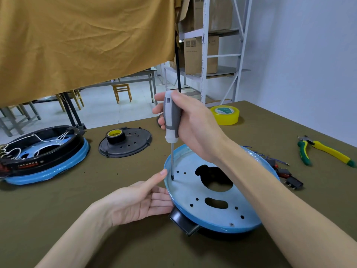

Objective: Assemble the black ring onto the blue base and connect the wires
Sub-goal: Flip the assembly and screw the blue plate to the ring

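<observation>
Blue base (222, 192) tilted | right hand (191, 122) grips upright screwdriver (172, 120) | left hand (139, 202) relaxed, steadying rim

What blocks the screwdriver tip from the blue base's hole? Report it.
Nothing visible. The right hand holds the grey-and-white screwdriver upright, its tip already at a hole near the round blue metal base's left rim; the left hand stays outside that rim.

The screwdriver (171, 120) has a matt grey-and-white plastic handle inside the grip of the right hand (193, 124) and a bare metal shaft below it. Under its tip, the blue base (216, 192) shows a dull, smooth metal face with a glossy blue rim. The surface (96, 190) wears matt olive cloth.
</observation>
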`<action>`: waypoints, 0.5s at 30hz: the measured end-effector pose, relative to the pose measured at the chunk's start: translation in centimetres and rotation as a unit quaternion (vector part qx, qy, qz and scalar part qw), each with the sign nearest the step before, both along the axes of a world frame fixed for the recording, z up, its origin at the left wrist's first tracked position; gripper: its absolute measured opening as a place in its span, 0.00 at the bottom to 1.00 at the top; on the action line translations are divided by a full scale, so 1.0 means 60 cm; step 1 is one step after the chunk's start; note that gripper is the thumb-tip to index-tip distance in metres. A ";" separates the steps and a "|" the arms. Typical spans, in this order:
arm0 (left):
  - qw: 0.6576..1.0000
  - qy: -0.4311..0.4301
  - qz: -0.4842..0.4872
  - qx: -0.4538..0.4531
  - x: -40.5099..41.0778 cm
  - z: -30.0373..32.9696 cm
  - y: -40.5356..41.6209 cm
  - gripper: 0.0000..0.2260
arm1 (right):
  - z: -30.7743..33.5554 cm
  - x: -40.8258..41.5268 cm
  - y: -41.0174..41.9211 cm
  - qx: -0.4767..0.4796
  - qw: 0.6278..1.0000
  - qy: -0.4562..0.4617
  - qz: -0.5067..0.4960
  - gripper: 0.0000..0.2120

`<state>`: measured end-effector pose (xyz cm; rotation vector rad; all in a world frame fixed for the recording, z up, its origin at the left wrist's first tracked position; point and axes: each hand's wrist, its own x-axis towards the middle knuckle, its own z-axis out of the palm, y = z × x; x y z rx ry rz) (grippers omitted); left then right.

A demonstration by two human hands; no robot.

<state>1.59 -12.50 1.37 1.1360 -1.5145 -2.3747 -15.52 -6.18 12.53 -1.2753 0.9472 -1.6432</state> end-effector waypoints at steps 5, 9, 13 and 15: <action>1.000 -0.002 0.005 -0.002 -0.002 0.001 0.001 0.37 | -0.009 0.004 -0.004 -0.032 0.999 0.012 -0.025 0.11; 1.000 0.000 0.001 -0.001 -0.001 0.001 0.001 0.38 | -0.009 0.001 -0.005 -0.031 0.997 0.042 -0.049 0.13; 1.000 -0.002 0.008 -0.002 -0.001 0.001 0.001 0.37 | -0.002 -0.001 -0.001 0.000 1.000 0.013 -0.013 0.14; 1.000 -0.003 0.008 -0.002 -0.002 0.001 0.002 0.37 | -0.002 0.000 -0.001 -0.002 0.999 0.019 -0.035 0.13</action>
